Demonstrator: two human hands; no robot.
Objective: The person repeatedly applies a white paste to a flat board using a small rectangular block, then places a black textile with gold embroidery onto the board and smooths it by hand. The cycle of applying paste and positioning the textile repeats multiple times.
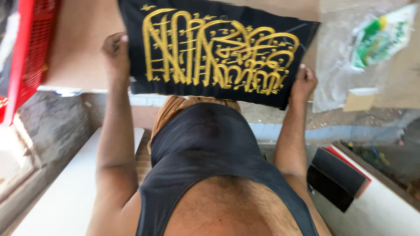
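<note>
**Both hands stretch a black embroidered cloth flat**

Fingers clamped tight on both sides: the left hand [116, 54] curls over the cloth's left edge, the right hand [303, 82] pinches its lower right corner. Both forearms run straight out from the body, elbows low, wrists level with the cloth's near edge. The black cloth [218, 48], worked in gold thread, lies spread between them over a tan tabletop [83, 48], its long axis running left to right, tilted slightly down toward the right. Further left, a red plastic crate [26, 57]. Far right, crumpled clear plastic wrap [337, 65] holds a green-and-white packet [380, 37].
</note>
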